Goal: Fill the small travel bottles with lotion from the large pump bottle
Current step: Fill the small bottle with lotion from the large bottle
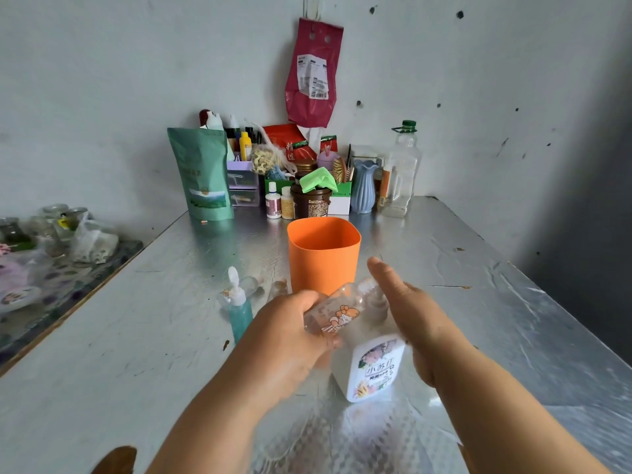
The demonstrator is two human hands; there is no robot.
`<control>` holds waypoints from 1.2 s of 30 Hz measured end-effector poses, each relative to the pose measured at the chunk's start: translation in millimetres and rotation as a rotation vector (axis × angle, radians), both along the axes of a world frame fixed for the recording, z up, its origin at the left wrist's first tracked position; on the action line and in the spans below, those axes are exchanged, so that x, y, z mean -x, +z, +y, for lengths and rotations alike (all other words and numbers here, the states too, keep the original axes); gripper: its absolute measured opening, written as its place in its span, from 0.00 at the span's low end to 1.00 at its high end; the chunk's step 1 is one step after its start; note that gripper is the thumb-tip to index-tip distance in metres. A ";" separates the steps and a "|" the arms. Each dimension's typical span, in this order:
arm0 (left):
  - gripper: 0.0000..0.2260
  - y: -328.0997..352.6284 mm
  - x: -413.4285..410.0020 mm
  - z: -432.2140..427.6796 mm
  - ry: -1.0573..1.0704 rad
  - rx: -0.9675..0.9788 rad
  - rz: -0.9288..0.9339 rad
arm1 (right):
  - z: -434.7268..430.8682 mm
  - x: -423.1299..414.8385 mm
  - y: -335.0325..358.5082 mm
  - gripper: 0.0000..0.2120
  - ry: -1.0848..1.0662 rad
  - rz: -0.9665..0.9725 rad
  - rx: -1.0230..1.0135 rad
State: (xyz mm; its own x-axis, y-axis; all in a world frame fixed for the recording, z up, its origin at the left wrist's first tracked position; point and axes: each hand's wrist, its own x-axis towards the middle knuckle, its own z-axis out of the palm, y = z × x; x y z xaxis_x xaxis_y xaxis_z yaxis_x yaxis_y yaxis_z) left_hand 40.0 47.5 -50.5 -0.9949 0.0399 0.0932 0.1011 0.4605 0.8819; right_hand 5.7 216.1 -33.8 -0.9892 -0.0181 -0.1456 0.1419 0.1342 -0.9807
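My left hand (290,333) grips a small clear travel bottle (342,309) with an orange cartoon print, tilted with its mouth up to the right, just over the top of the large pump bottle (372,367). That large bottle is whitish with a flowered label and stands on the table. My right hand (410,316) lies flat on its top, fingers straight, hiding the pump head. To the left stands a small teal bottle (240,316) with its white flip cap open. Behind it lie two small clear bottles (253,285).
An orange cup (323,254) stands right behind the hands. The foil-covered table (136,336) carries a crowd of bottles, a green pouch (201,176), a blue vase (364,186) and a tall clear bottle (403,169) along the back wall. Glass jars sit on a lower surface at left.
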 end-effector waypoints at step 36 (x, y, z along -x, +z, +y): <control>0.13 2.9 -0.1 2.9 0.021 0.074 0.004 | 0.6 0.7 -1.9 0.30 -0.034 -0.007 -0.016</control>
State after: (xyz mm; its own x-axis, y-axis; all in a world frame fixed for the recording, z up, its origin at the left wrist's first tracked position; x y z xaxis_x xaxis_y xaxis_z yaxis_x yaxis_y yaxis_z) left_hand 40.1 50.4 -47.5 -0.9952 0.0261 0.0948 0.0943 0.5261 0.8452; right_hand 5.0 216.8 -35.7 -0.9881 0.0178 -0.1526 0.1535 0.1448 -0.9775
